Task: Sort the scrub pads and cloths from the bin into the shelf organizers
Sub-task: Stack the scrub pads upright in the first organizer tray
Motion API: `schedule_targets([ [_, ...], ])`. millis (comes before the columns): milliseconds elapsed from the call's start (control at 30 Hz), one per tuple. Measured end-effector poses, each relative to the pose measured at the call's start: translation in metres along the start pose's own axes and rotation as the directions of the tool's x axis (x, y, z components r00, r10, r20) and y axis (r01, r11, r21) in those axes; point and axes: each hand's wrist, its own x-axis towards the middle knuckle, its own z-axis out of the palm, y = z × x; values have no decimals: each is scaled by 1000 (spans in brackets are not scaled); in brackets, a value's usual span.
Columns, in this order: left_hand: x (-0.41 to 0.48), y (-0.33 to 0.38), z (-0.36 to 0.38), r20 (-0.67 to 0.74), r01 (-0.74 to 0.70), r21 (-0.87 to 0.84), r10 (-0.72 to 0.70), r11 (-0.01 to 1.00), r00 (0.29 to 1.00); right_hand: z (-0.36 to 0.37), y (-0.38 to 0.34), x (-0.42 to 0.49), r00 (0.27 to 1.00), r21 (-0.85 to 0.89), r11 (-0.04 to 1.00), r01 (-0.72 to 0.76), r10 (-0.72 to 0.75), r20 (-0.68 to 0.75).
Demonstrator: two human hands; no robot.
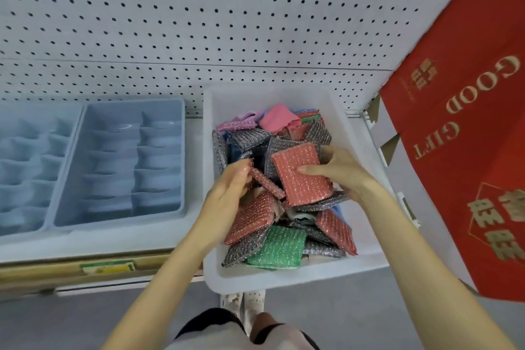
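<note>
R hand [338, 170] grips a red scrub pad [301, 176], thumb on top, over the white bin [284, 278] at 6 o'clock. L hand [227, 190] pinches a 2nd red pad [267, 183] edge-on, just beside the first at its 9 o'clock. Hands near, not touching. Blue organizer [119, 219] sits at bin's 9 o'clock.

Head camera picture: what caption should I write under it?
Over the bin, left grip holds an edge-on red pad, right grip a flat red pad; blue organizers beside it.
</note>
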Motion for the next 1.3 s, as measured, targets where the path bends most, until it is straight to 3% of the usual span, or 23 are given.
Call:
schedule_targets([
  [167,2,28,15,-21,-42,-73,41,996,999,-16,-17,-28,982,332,927,176,-189,8],
  [267,8,45,22,48,-13,-111,18,994,999,-5,-34,-43,954,345,902,258,-295,58],
  [367,12,49,25,-27,32,-265,-40,964,999,16,-44,-47,940,314,894,319,-340,12],
  [567,9,48,12,-80,63,-357,-98,932,992,0,-41,-39,912,87,915,395,-402,82],
  [633,10,44,-1,-155,32,-375,-97,926,983,-24,-24,-21,916,-104,913,394,-380,132],
  [733,12,37,-17,-257,-9,-410,-106,912,961,-40,11,5,921,-465,800,378,-275,276],
  [867,11,29,-20,-285,-18,-418,-112,908,952,-24,35,26,876,-565,670,481,-353,328],
  [1000,9,22,-22,-317,-27,-448,-130,894,940,-16,35,35,887,-501,735,456,-332,321],
  [1133,7,22,-25,-392,-51,-435,-138,899,910,-24,33,32,875,-489,725,484,-411,257],
  [1200,5,23,-29,-422,-69,-432,-134,899,897,-40,25,24,887,-366,808,462,-424,183],
  [1300,2,25,-32,-452,-79,-391,-117,917,884,-60,-3,3,920,-23,921,390,-388,45],
])
